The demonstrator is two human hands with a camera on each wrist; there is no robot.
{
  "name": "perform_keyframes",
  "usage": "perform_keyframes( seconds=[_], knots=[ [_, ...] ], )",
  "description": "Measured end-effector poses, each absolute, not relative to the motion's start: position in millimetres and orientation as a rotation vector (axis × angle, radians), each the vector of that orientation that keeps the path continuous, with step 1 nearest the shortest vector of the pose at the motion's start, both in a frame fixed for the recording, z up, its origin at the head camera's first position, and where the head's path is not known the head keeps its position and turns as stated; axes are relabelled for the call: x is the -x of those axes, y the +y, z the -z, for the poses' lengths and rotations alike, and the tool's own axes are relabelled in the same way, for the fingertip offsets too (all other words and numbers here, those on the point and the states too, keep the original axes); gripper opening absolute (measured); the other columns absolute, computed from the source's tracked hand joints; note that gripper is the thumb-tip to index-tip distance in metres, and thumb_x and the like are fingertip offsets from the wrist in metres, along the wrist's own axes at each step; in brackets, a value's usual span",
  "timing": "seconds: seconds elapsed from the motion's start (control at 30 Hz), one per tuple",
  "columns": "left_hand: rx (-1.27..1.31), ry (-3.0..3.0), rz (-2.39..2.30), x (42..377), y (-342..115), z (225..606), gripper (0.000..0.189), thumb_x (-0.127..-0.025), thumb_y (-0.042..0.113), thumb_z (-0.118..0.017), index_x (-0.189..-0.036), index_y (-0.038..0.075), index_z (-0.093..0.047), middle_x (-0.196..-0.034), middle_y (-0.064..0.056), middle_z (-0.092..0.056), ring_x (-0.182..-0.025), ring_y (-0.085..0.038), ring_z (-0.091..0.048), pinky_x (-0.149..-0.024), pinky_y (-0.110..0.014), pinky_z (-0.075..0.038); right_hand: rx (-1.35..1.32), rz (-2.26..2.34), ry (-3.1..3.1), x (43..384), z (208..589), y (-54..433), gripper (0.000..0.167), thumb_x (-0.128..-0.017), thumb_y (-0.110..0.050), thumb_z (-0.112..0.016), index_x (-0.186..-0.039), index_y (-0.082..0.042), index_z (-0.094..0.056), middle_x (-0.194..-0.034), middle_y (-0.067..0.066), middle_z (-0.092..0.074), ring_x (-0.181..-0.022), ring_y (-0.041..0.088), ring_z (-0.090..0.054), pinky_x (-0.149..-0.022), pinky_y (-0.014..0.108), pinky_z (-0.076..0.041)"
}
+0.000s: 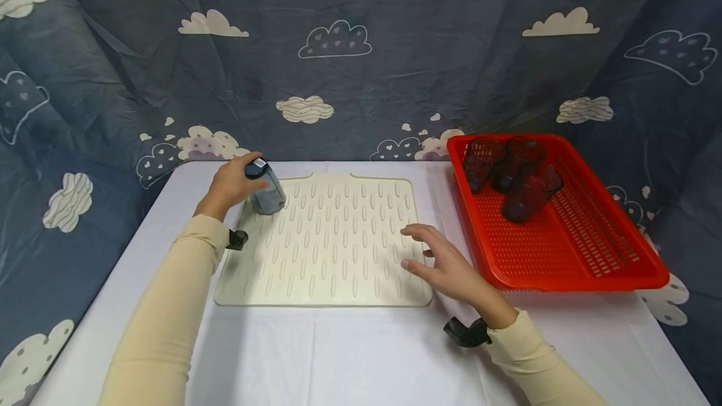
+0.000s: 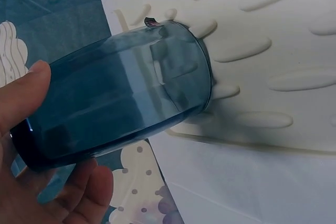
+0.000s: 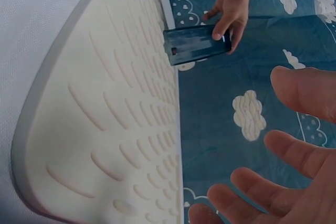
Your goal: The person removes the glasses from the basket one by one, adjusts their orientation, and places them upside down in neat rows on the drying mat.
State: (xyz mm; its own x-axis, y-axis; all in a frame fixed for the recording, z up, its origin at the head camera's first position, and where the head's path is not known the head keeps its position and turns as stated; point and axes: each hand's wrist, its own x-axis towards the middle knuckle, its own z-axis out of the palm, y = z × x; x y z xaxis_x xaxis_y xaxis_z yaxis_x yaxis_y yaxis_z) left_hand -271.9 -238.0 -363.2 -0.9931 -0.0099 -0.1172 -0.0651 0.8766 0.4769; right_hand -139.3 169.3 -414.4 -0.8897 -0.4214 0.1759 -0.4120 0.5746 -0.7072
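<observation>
My left hand (image 1: 228, 187) grips a blue-tinted drinking glass (image 1: 268, 196) by its thick base, thumb on one side and fingers on the other. The glass is upside down at the far left corner of a cream ridged drying mat (image 1: 338, 296). Its rim meets the mat's ridges in the left wrist view, where the clear blue wall of the glass (image 2: 115, 93) fills the middle. A small pale label shows on its base. Over the mat's right edge hovers my right hand (image 1: 442, 265), fingers spread and bent a little, holding nothing.
To the right stands a red slotted plastic basket (image 1: 487, 262). Several dark tinted glasses (image 1: 521, 158) lie or lean in its far left part. White cloth (image 1: 271, 356) covers the table, and a dark blue cloud-print curtain (image 1: 434, 61) hangs behind and at the sides.
</observation>
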Motion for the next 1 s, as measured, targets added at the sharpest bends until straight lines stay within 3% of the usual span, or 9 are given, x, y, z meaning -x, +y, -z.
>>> perform_keyframes(
  seconds=[0.37, 0.63, 0.9, 1.0],
  knots=[
    [0.048, 2.931, -0.853, 271, -239, 365, 0.075, -0.093, 0.026, -0.068, -0.157, 0.018, -0.028, -0.158, -0.027, -0.032, -0.14, -0.049, -0.037, -0.111, -0.062, -0.039, 0.779, 1.25, 2.786, 143, 400, 174, 0.053, -0.088, -0.012, -0.072, -0.136, -0.002, -0.051, -0.14, 0.018, -0.053, -0.124, 0.042, -0.054, -0.092, 0.055, -0.055],
    [0.06, 2.924, -0.86, 270, -239, 368, 0.076, -0.094, 0.027, -0.067, -0.158, 0.019, -0.027, -0.157, -0.026, -0.033, -0.14, -0.049, -0.037, -0.11, -0.061, -0.04, 0.754, 1.186, 2.698, 134, 364, 191, 0.055, -0.091, -0.02, -0.071, -0.14, -0.009, -0.049, -0.146, 0.013, -0.049, -0.13, 0.034, -0.052, -0.1, 0.054, -0.052],
    [0.046, 2.968, -0.822, 265, -241, 367, 0.09, -0.093, 0.032, -0.067, -0.16, 0.008, -0.011, -0.159, -0.029, -0.027, -0.145, -0.051, -0.026, -0.117, -0.063, -0.029, 0.719, 1.031, 2.808, 129, 318, 232, 0.059, -0.091, -0.026, -0.072, -0.143, -0.014, -0.047, -0.144, 0.01, -0.051, -0.129, 0.033, -0.051, -0.101, 0.062, -0.049],
    [0.06, 3.019, -0.84, 262, -240, 367, 0.092, -0.091, 0.033, -0.068, -0.159, 0.003, -0.014, -0.158, -0.031, -0.028, -0.145, -0.053, -0.022, -0.118, -0.063, -0.025, 0.714, 1.014, 2.834, 130, 309, 246, 0.058, -0.091, -0.023, -0.072, -0.143, -0.014, -0.047, -0.143, 0.009, -0.052, -0.127, 0.031, -0.053, -0.102, 0.042, -0.053]
  ],
)
